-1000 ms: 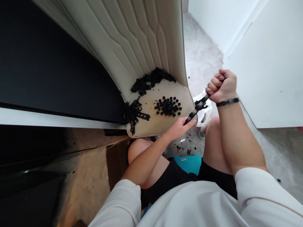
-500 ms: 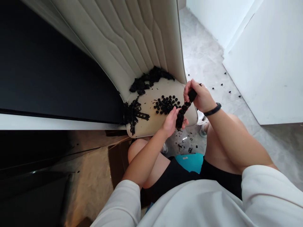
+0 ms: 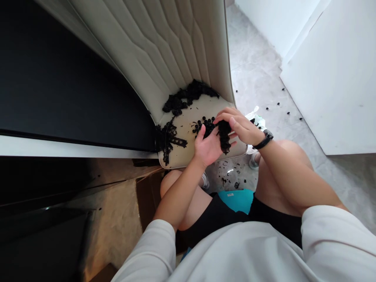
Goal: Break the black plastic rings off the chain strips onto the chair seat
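A dark, knobbly black rubber-like strip [image 3: 225,139] hangs between my hands over the front of the cream chair seat [image 3: 185,116]. My right hand [image 3: 246,130], with a dark band at its wrist, comes down on the strip's upper end with bent fingers and grips it. Palm up, my left hand [image 3: 209,149] has its thumb and fingers spread, its fingers behind and touching the strip. Just past the left hand is a pile of small round black pieces [image 3: 207,124], partly hidden by the hands.
Torn black scraps [image 3: 192,94] lie along the backrest [image 3: 164,51], and perforated offcuts [image 3: 169,141] at the seat's left edge. More bits litter the floor [image 3: 232,170] below. A large black panel [image 3: 73,86] borders the chair; a plastic bag [image 3: 257,117] is at right.
My right hand has moved left and down, turning over the strip, which now hangs more upright. The left hand has opened wider, thumb spread away. The view has shifted slightly.
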Demonstrator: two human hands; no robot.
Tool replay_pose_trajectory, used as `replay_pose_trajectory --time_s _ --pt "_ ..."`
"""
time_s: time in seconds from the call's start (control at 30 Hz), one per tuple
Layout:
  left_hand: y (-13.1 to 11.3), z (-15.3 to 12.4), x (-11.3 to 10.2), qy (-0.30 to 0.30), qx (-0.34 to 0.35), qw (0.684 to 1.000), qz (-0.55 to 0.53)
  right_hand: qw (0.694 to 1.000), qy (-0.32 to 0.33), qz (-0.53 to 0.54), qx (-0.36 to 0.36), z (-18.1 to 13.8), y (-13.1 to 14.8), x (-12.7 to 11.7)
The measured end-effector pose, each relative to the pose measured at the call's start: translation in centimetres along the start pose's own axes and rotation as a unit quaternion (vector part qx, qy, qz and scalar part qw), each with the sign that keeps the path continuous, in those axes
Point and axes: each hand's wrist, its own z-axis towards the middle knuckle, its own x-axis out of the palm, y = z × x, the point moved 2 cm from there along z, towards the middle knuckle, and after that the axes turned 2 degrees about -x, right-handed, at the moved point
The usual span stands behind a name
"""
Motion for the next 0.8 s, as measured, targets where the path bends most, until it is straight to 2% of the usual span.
replay_pose_trajectory --time_s 0.1,0.3,0.4,0.53,0.63,0.73,0.8 --pt "-0.7 -0.1 -0.1 -0.006 0.038 0.999 0.008 1.0 0.015 0.013 -0.02 -0.2 0.6 0.8" --pt "-1.5 -0.3 -0.2 -0.008 0.074 0.997 0.022 0.986 -0.158 0.055 0.015 -0.3 0.5 0.5" --pt "-1.8 -0.5 -0.2 -0.013 0.098 0.995 0.024 0.99 -0.141 0.001 0.033 -0.1 -0.1 0.2" --pt "-2.0 -0.4 -0.2 -0.03 0.125 0.992 0.015 0.994 -0.08 -0.075 -0.002 0.0 -1.2 0.7" --pt "-1.9 -0.3 -0.3 -0.036 0.115 0.993 0.014 0.991 -0.085 -0.104 -0.007 0.0 -2.0 1.3" --pt "-1.7 -0.2 -0.3 -0.036 0.102 0.994 0.018 0.991 -0.101 -0.083 0.017 0.1 -2.2 1.4" --pt "-1.6 -0.3 -0.3 -0.04 0.092 0.995 0.022 0.992 -0.115 -0.023 0.052 0.0 -2.0 1.3"
